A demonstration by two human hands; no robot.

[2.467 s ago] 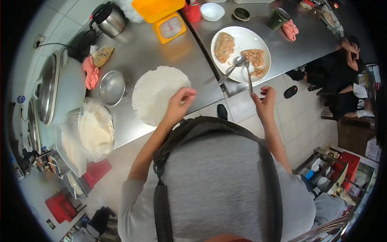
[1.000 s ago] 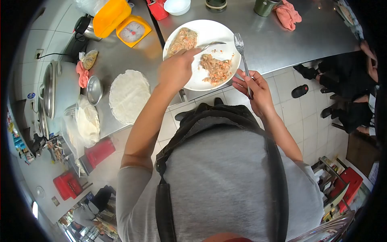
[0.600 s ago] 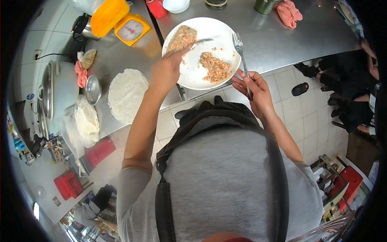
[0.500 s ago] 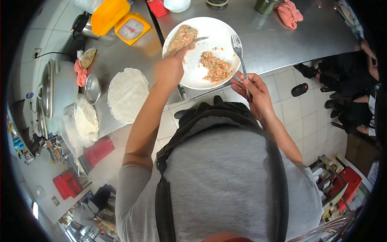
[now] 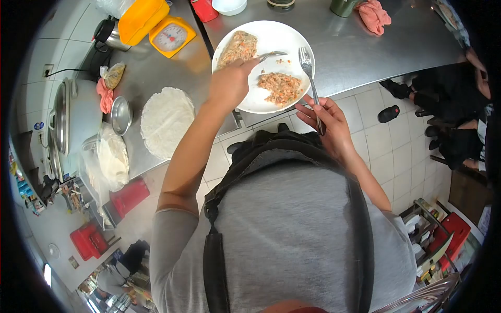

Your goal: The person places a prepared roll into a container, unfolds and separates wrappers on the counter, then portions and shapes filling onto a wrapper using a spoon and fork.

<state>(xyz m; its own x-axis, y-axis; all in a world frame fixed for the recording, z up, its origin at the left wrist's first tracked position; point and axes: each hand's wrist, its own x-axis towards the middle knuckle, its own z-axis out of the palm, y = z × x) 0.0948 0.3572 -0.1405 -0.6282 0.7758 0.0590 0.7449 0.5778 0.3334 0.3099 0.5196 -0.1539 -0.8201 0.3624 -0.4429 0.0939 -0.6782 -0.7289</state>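
The orange-flecked, chopped mixture lies on a wide round white plate (image 5: 266, 39) in two portions: a packed mound (image 5: 239, 46) at the upper left and a looser heap (image 5: 282, 87) at the lower right, with crumbs between them. The left hand (image 5: 228, 86) reaches over the plate's left side beside the mound, its fingers closed around a slim silver metal utensil (image 5: 273, 54), probably a spoon, whose end points across the plate. The right hand (image 5: 333, 125) is at the near right rim, some fingers spread and the others holding the handle of a silver metal fork (image 5: 310, 77), tines up over the plate's right side; whether they touch it cannot be told. The step in hand looks like working and parting the mixture with the utensil. Any further stroke calls for a low, gentle push and a steady plate, since it sits at the edge of the steel tabletop (image 5: 349, 62). Left of the plate, well apart, lies a flat white round sheet of dough (image 5: 167, 122), with a shiny round metal bowl (image 5: 121, 116) near it and a yellow dial scale (image 5: 171, 37) farther back.
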